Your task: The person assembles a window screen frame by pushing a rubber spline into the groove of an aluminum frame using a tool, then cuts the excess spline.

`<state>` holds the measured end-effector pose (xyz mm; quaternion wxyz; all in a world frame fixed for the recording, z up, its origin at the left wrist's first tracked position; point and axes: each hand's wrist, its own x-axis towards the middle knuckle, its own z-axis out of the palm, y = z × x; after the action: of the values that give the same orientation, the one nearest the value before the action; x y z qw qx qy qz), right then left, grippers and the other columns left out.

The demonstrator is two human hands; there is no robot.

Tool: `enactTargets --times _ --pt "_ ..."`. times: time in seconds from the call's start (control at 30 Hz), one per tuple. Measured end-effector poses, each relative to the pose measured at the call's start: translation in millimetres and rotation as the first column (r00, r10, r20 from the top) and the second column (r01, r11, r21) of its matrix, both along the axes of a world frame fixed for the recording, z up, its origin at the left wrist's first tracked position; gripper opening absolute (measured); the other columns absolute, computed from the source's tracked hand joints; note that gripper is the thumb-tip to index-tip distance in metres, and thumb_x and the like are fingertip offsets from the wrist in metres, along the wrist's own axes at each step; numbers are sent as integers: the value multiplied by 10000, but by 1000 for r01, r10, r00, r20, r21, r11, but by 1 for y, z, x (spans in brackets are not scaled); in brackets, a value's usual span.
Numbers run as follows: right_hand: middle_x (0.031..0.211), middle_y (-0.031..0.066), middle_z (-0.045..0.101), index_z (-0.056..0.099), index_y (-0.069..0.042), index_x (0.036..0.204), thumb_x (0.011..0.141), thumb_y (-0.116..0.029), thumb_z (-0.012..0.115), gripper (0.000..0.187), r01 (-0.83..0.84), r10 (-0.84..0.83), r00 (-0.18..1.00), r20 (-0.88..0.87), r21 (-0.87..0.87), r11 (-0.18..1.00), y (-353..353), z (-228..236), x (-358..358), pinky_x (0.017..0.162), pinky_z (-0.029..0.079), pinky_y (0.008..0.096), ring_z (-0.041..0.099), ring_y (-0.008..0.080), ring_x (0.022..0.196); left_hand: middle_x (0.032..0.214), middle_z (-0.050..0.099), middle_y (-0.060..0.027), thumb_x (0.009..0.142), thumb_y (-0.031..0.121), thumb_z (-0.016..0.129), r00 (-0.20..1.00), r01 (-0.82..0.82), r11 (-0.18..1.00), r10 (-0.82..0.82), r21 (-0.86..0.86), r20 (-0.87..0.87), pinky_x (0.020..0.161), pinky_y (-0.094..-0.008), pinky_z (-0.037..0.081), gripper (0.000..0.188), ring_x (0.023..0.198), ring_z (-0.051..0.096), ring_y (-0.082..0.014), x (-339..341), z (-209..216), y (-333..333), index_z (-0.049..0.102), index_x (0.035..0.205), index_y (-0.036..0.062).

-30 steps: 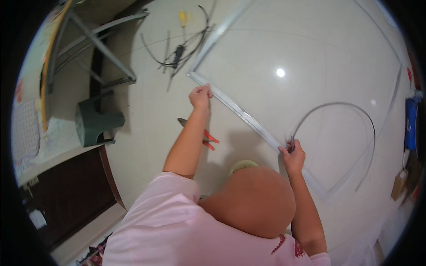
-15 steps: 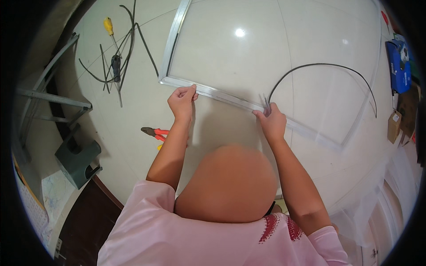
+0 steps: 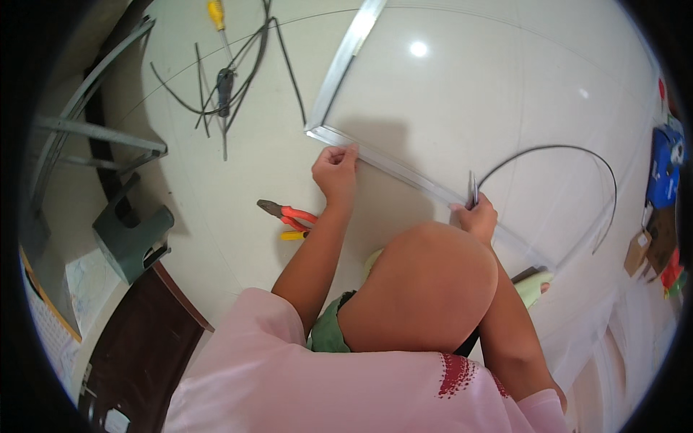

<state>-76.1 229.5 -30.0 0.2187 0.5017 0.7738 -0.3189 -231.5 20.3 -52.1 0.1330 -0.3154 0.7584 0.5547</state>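
Observation:
A silvery metal frame (image 3: 397, 167) lies on the tiled floor, one corner up ahead of me. My left hand (image 3: 336, 172) is closed, its thumb and fingers pinching the frame's near bar close to that corner. Further right along the same bar, my right hand (image 3: 478, 216) is closed around a thin metal tool with blade-like prongs (image 3: 473, 185) pointing up; its handle is hidden in the palm. A black flexible strip (image 3: 570, 148) rises from beside the right hand and arcs over to the right. Whether that hand grips the strip too, I cannot tell.
Red-handled pliers (image 3: 289, 214) and a yellow handle (image 3: 294, 235) lie by my left forearm. A yellow-handled screwdriver (image 3: 217, 16), a dark-handled tool (image 3: 225, 90) and loose black strips are farther left. A green plastic stool (image 3: 130, 238) and metal legs (image 3: 101, 131) stand left; a blue package (image 3: 664, 169) lies right.
The view has shifted, so the frame and floor tools appear farther right. Both hands remain at the near bar. The prongs in my right hand now look closer together and more upright.

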Motion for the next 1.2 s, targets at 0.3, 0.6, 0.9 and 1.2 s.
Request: enactTargets --times 0.3,0.6,0.9,1.2 --pt "604 158 589 495 -12 663 620 -257 879 457 -57 58 998 27 -16 998 5 3 -6 566 459 418 540 336 548 724 620 -45 814 86 726 979 -193 966 201 171 -27 553 -233 465 178 577 531 -100 -16 3 -19 586 862 -12" --pt "579 117 576 518 -6 685 721 -188 800 338 -266 225 945 -236 -158 951 -11 13 -30 528 447 346 514 265 491 730 618 -24 815 25 696 972 2 983 -44 -181 -231 546 -203 427 158 599 524 -72 -41 -7 -40 605 934 -25" --pt "659 156 641 516 -21 763 767 -203 758 302 -471 419 842 -341 -85 878 -51 -4 -87 564 492 429 633 359 624 694 603 -19 825 83 687 984 12 999 -17 -31 -176 576 -223 473 109 612 539 -78 -55 -8 -51 659 843 -21" --pt "645 158 634 517 -32 784 767 -223 752 303 -539 504 796 -334 -16 842 -55 -10 -83 564 491 444 619 375 610 732 585 -14 867 41 630 986 30 999 -24 35 -165 626 -240 506 58 654 545 -89 -55 -15 -56 637 850 -14"
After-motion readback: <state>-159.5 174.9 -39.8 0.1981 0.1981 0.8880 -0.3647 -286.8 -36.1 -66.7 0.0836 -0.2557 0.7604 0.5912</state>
